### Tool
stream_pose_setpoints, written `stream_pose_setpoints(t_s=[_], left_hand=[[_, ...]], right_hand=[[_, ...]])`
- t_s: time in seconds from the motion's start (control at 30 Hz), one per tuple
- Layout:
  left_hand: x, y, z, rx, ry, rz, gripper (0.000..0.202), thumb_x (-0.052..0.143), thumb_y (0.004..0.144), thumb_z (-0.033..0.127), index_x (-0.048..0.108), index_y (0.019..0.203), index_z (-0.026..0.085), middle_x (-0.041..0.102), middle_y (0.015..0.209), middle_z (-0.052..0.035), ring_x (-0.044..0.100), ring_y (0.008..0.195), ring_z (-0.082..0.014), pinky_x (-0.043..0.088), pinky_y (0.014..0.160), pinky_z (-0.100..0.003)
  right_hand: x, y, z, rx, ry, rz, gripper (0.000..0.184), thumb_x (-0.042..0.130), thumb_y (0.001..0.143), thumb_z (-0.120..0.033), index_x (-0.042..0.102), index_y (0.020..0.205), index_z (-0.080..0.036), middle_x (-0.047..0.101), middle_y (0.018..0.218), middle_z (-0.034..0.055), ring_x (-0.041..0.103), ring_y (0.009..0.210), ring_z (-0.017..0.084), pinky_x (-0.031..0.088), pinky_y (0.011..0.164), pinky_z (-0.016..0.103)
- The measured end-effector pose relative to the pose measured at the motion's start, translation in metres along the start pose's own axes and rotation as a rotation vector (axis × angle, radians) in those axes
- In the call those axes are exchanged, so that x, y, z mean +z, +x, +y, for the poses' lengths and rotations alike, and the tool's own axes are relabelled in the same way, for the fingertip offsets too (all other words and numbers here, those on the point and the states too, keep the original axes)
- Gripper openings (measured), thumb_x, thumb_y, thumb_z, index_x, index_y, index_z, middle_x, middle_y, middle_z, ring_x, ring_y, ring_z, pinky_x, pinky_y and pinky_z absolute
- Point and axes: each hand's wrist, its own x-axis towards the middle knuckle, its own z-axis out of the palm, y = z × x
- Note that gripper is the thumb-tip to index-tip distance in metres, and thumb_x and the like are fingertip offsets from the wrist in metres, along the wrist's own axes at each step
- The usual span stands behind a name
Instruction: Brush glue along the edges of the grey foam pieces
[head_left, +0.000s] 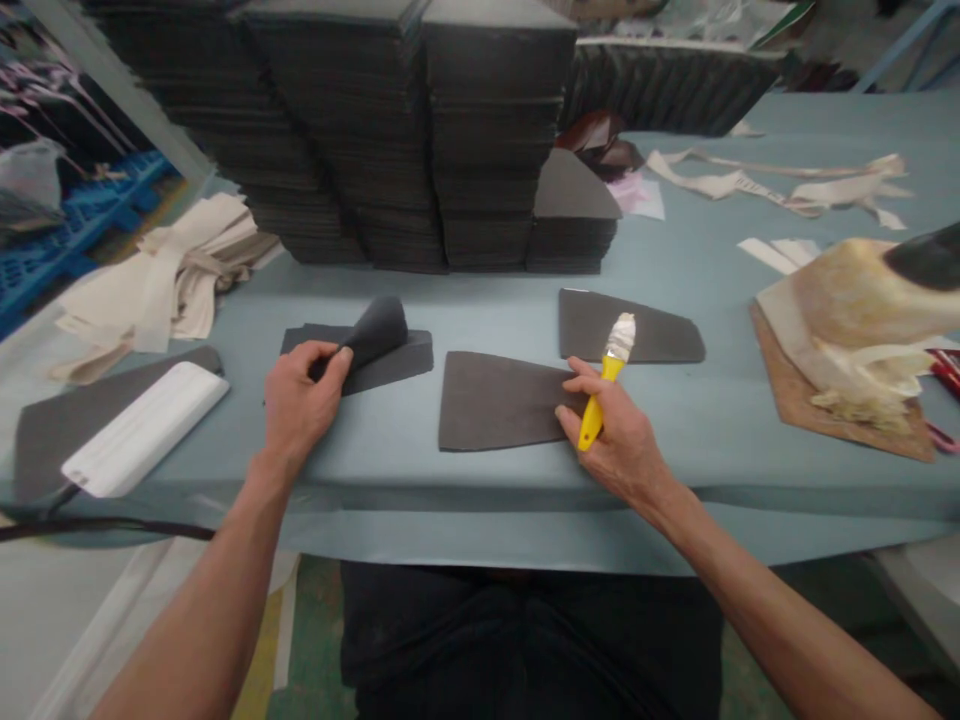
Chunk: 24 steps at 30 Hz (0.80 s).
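Observation:
My left hand (pixel 309 400) pinches a thin dark sheet (pixel 379 330), its far end curled up above another dark piece (pixel 397 365) lying on the table. A yellow-handled brush (pixel 609 385), its bristles wrapped or coated in something whitish, is held in my right hand (pixel 615 430), bristles pointing away from me. The fingertips of that hand also touch the right end of a flat dark grey panel (pixel 502 402) in front of me. Just beyond lies a second dark grey panel (pixel 637 328), tapered to the right.
Tall stacks of dark panels (pixel 495 150) stand at the back. Cream fabric strips (pixel 187 270) lie at left, near a white power strip (pixel 146 430) on another dark panel (pixel 45 425). At right, a glue-crusted container (pixel 862 300) rests on a brown board (pixel 795 400).

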Motion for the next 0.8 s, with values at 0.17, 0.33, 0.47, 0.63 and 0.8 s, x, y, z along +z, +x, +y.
stream_pose_setpoints(t_s=[0.17,0.33,0.47,0.63,0.8], left_hand=[[-0.015,-0.015,0.018,0.005,-0.101,0.225,0.033,0.062,0.096,0.052,0.073,0.092,0.021,0.076,0.087,-0.0044,0.067,0.083,-0.0234,0.052,0.079,-0.039],[-0.023,-0.049,0.059,0.121,-0.181,0.265,0.022,0.066,0.1,0.044,0.072,0.093,0.024,0.079,0.094,-0.0034,0.072,0.091,-0.0233,0.056,0.086,-0.04],[-0.009,-0.079,0.087,0.222,-0.254,0.238,0.009,0.069,0.1,0.032,0.072,0.098,0.023,0.08,0.1,-0.0041,0.075,0.098,-0.0228,0.059,0.091,-0.038],[0.009,-0.097,0.109,0.316,-0.307,0.193,0.003,0.068,0.101,0.022,0.07,0.099,0.022,0.08,0.097,-0.0042,0.075,0.095,-0.0221,0.06,0.09,-0.038],[0.013,-0.102,0.11,0.302,-0.29,0.188,0.009,0.068,0.103,0.03,0.071,0.106,0.022,0.081,0.105,-0.0059,0.074,0.101,-0.0236,0.058,0.096,-0.04]], right_hand=[[-0.003,0.001,0.001,-0.069,-0.078,0.095,0.022,0.071,0.097,-0.027,0.061,0.117,-0.024,0.074,0.142,0.0212,0.075,0.128,0.036,0.063,0.102,0.057],[-0.008,0.009,-0.03,-0.092,-0.011,0.071,0.025,0.073,0.099,-0.035,0.058,0.118,-0.026,0.078,0.134,0.0178,0.077,0.122,0.033,0.063,0.099,0.053],[-0.005,0.024,-0.075,0.02,0.253,0.027,0.033,0.074,0.098,-0.049,0.055,0.115,-0.027,0.078,0.129,0.0115,0.077,0.119,0.027,0.063,0.099,0.045],[0.008,0.044,-0.107,0.199,0.304,0.129,0.036,0.08,0.091,-0.051,0.055,0.104,-0.028,0.066,0.094,-0.0007,0.066,0.078,0.017,0.059,0.072,0.033],[0.01,0.056,-0.102,0.134,0.24,0.193,0.019,0.071,0.094,-0.031,0.053,0.096,-0.027,0.057,0.084,-0.0034,0.054,0.068,0.013,0.051,0.065,0.029]])
